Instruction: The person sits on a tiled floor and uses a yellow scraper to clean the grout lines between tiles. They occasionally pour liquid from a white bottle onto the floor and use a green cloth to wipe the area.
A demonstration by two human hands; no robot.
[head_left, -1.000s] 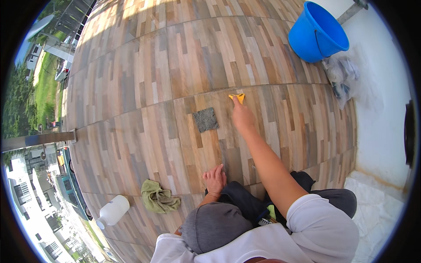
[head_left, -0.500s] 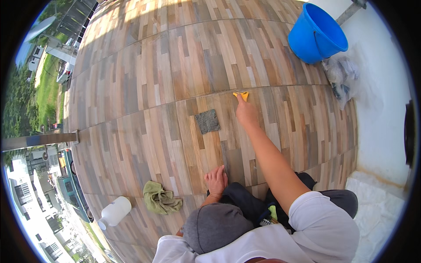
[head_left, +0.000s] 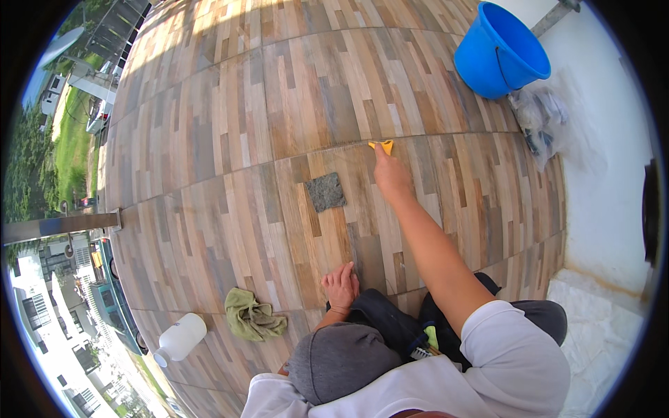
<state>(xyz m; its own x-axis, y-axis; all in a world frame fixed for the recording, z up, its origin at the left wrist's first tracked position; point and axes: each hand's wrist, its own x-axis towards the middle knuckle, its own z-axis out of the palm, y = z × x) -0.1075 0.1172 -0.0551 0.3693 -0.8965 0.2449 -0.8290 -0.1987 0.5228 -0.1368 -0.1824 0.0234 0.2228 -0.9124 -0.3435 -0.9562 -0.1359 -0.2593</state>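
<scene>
My right hand (head_left: pixel 392 174) reaches far out over the tiled floor and grips a small yellow scraper (head_left: pixel 382 146). The scraper's tip meets the joint line between two rows of wood-patterned tiles; its blade is too small to make out. Close to my knee, my left hand (head_left: pixel 341 284) rests on the floor with its fingers loosely stretched and nothing in it. Between the two hands, a square grey-green scouring pad (head_left: pixel 325 192) lies flat on a tile, touched by neither.
A crumpled olive cloth (head_left: pixel 254 315) and a white plastic bottle (head_left: pixel 181 338) lie at the near left. At the far right stands a blue bucket (head_left: pixel 481 66), beside a clear plastic bag (head_left: pixel 542 118) against the white wall (head_left: pixel 606 188). A metal post (head_left: pixel 63 226) borders the floor's left edge.
The view has shifted slightly, moving everything a little to the left. My right hand keeps the scraper at the same joint, barely moved. My left hand stays on the floor.
</scene>
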